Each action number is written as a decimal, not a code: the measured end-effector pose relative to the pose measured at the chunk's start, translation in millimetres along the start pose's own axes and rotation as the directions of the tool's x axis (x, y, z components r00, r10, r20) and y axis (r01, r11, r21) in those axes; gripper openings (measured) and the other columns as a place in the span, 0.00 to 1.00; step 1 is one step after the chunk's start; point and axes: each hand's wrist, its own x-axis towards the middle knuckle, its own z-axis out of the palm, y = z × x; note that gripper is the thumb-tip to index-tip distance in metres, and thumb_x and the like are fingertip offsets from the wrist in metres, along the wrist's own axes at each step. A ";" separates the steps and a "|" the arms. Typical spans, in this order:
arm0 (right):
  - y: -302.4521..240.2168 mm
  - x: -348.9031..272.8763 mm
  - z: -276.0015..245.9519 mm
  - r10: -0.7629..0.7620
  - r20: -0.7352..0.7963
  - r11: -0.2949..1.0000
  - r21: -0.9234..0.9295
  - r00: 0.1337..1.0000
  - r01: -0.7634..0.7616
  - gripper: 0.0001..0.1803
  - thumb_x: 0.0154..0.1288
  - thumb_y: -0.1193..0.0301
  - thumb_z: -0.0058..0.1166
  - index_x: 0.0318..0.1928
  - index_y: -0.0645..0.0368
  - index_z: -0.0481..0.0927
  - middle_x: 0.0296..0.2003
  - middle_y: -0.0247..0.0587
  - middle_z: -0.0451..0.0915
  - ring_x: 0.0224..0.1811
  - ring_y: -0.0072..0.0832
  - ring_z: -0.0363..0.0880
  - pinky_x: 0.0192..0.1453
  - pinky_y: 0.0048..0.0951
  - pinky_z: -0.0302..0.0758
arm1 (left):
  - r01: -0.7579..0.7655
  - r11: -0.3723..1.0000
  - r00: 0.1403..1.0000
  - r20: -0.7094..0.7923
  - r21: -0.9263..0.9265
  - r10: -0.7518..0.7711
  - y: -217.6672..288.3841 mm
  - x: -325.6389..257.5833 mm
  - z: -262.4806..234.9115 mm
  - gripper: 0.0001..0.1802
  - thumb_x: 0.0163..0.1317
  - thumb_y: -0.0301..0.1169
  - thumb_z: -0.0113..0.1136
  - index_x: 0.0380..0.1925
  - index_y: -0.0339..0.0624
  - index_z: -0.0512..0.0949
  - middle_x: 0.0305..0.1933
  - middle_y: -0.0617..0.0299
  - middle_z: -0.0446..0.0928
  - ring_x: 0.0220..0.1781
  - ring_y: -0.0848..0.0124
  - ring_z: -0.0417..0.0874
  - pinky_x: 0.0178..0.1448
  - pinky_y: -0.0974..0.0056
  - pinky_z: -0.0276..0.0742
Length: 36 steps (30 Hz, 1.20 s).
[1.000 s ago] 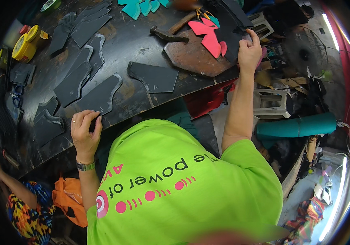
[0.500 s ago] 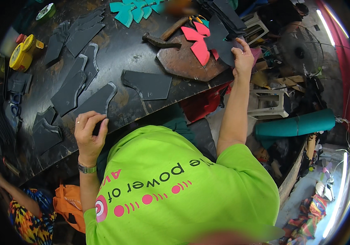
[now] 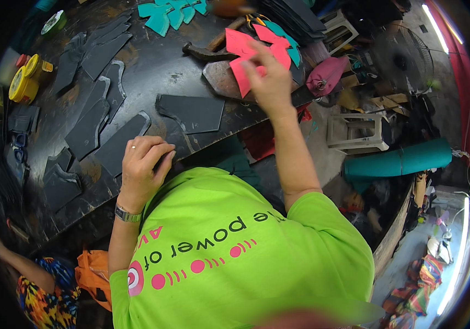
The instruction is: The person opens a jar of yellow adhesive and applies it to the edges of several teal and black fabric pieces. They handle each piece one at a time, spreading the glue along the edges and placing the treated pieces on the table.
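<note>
My right hand (image 3: 272,82) reaches over a group of pink cut pieces (image 3: 239,43) on a worn brown board (image 3: 221,79). Its thumb and fingers are apart and slightly blurred; I cannot tell whether they touch the pink. Teal cut pieces (image 3: 295,54) show just beyond them. At the table's near edge my left hand (image 3: 146,164) is curled, thumb toward fingers, with a dark gap between; what it holds, if anything, is hidden. Beside it lies a black cut piece with a grey edge (image 3: 122,143), and further right another black piece (image 3: 194,114). A hammer (image 3: 207,52) rests left of the pink pieces.
More black pieces (image 3: 106,55) and teal pieces (image 3: 172,16) lie at the back. Yellow tubs (image 3: 23,85) and blue-handled scissors (image 3: 20,148) are at the left. Right of the table are a pink pouch (image 3: 325,77), a white stool (image 3: 358,132) and a teal roll (image 3: 399,162). Another person's arm (image 3: 24,263) shows lower left.
My right hand has moved left from the black piece at the board's right side to above the pink pieces. Teal pieces now show there. My left hand has shifted right along the edge.
</note>
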 end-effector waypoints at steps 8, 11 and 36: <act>116.2 59.9 -55.0 0.423 -0.148 0.737 -0.518 0.894 -0.434 0.34 0.62 0.64 0.56 0.70 0.50 0.67 0.48 0.58 0.85 0.54 0.57 0.82 0.59 0.51 0.77 | 0.108 0.993 0.993 -0.039 0.037 -0.107 -9.4 -24.0 -2.5 0.08 0.53 0.22 0.72 0.34 0.40 0.84 0.38 0.60 0.80 0.42 0.61 0.81 0.47 0.59 0.74; 136.4 64.1 -47.5 0.501 -0.137 0.748 -0.426 0.854 -0.508 0.34 0.58 0.67 0.58 0.68 0.50 0.70 0.49 0.51 0.86 0.55 0.52 0.83 0.59 0.48 0.77 | 0.126 0.991 0.991 -0.052 0.039 -0.124 -8.8 -24.5 -0.1 0.08 0.54 0.21 0.71 0.34 0.40 0.84 0.38 0.59 0.80 0.42 0.60 0.81 0.47 0.59 0.74; 118.6 37.6 -27.2 0.362 -0.403 0.917 -0.008 0.840 -0.398 0.31 0.51 0.78 0.60 0.59 0.55 0.74 0.31 0.38 0.78 0.35 0.35 0.80 0.46 0.36 0.75 | 0.113 0.991 0.993 -0.049 0.073 -0.110 -10.5 -25.2 1.6 0.08 0.53 0.23 0.72 0.34 0.41 0.84 0.38 0.61 0.80 0.42 0.61 0.80 0.48 0.58 0.74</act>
